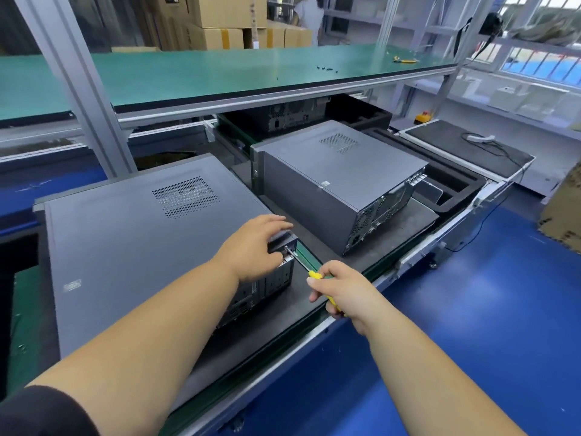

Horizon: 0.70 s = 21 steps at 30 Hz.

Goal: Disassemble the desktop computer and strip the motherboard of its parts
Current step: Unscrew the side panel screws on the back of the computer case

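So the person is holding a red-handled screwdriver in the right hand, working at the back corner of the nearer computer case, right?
Not quite: in the head view the screwdriver has a yellow handle, not red. The rest holds: the right hand holds it, its tip at the back corner of the nearer computer case, where the left hand rests.

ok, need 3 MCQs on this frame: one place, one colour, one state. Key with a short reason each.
1. Where does the screwdriver tip sit?
A. at the near computer case's rear corner
B. on the upper shelf
C. on the floor

2. What colour is the screwdriver handle?
A. red
B. yellow
C. black

3. What state is the near computer case's side panel in?
A. removed
B. half slid off
C. on, closed

Key:
1 A: the shaft runs from the right hand to the corner beside the left hand.
2 B: yellow shows between the fingers.
3 C: the vented panel covers the whole top face.
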Each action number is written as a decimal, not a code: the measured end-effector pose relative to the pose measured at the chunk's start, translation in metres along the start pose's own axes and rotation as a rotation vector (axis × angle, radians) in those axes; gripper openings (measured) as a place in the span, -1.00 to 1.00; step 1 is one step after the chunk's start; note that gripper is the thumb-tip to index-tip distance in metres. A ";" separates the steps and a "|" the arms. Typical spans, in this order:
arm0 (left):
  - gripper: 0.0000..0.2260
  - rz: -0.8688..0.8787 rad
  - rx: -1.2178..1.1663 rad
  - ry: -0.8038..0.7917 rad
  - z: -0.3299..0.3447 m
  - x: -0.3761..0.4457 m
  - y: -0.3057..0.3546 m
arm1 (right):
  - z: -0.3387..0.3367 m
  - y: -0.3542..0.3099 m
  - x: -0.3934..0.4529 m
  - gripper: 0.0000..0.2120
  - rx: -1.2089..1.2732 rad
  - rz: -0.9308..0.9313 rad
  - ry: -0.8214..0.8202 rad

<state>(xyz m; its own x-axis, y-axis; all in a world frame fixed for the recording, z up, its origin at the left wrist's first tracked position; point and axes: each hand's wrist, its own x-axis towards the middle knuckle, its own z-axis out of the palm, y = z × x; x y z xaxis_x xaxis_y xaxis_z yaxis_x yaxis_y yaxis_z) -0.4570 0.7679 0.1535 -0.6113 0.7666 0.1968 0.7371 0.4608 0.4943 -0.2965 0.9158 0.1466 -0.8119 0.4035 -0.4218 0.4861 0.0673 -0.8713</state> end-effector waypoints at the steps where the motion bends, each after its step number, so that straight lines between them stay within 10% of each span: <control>1: -0.50 -0.005 -0.068 0.094 -0.001 -0.005 0.002 | 0.002 0.000 0.001 -0.83 0.013 0.023 -0.018; 5: -0.70 -0.146 -0.367 0.391 0.006 -0.027 0.025 | 0.004 -0.003 0.000 -0.73 0.188 0.191 -0.134; 21: -0.84 -0.876 -1.244 0.079 0.039 -0.033 0.057 | 0.007 -0.010 -0.009 -0.68 0.223 0.234 -0.149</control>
<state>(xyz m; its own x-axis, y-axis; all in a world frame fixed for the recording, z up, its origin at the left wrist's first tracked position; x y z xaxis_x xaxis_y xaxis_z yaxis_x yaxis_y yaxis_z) -0.3839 0.7865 0.1425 -0.7563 0.4168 -0.5043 -0.5330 0.0544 0.8444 -0.2962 0.9048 0.1572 -0.7332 0.2457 -0.6341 0.5954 -0.2184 -0.7731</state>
